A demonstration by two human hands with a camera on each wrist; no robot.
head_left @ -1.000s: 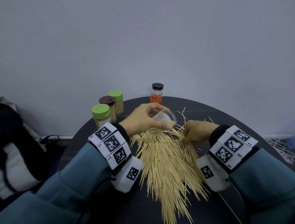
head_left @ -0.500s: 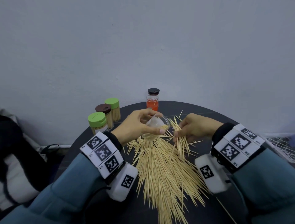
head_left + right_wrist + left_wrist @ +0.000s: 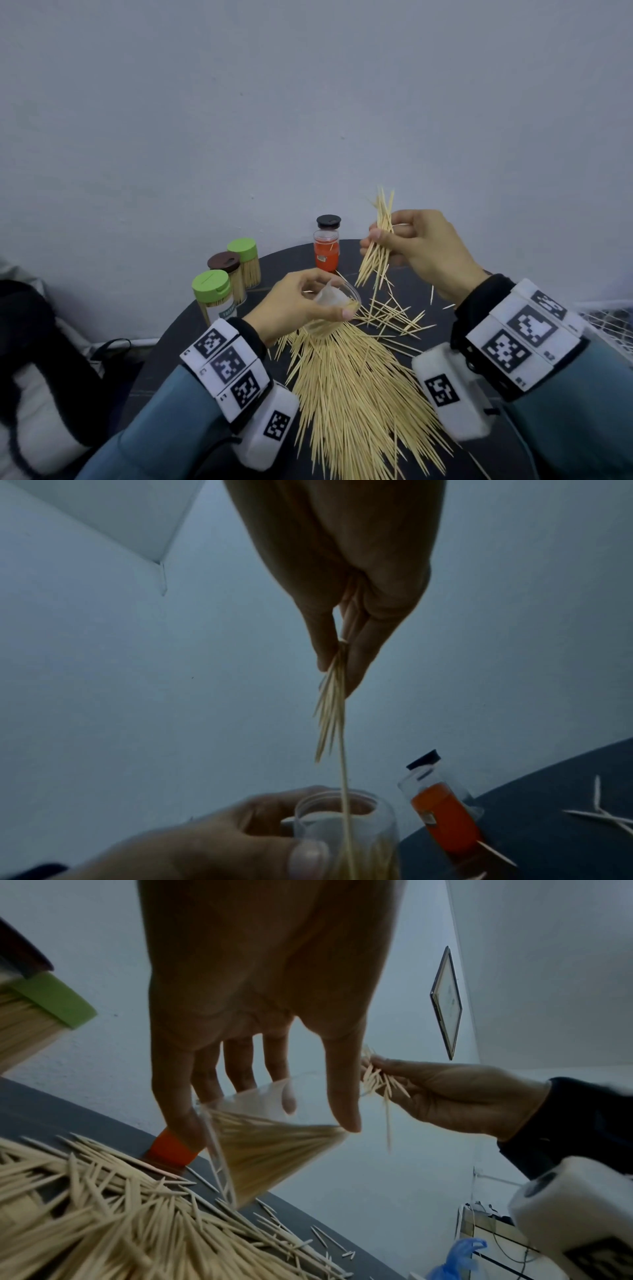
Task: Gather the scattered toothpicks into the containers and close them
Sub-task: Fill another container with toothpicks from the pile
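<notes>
My left hand (image 3: 301, 305) grips a clear open container (image 3: 334, 298) tilted toward the right, partly filled with toothpicks (image 3: 274, 1148). My right hand (image 3: 411, 246) is raised above the table and pinches a loose bundle of toothpicks (image 3: 378, 246) between thumb and fingers, up and to the right of the container's mouth (image 3: 337, 804). One toothpick (image 3: 344, 777) hangs down from the bundle toward that mouth. A big pile of toothpicks (image 3: 346, 383) fans out on the dark round table (image 3: 414, 284) below my hands, with scattered ones (image 3: 394, 311) to its right.
Three closed toothpick jars stand at the back left: two with green lids (image 3: 210, 284) (image 3: 242, 247) and one with a brown lid (image 3: 223, 262). A jar with orange contents and a black lid (image 3: 327, 246) stands at the back centre. The wall is close behind.
My right hand has lifted a bundle of toothpicks off the table, up and to the right. My left hand keeps the clear container near the pile.
</notes>
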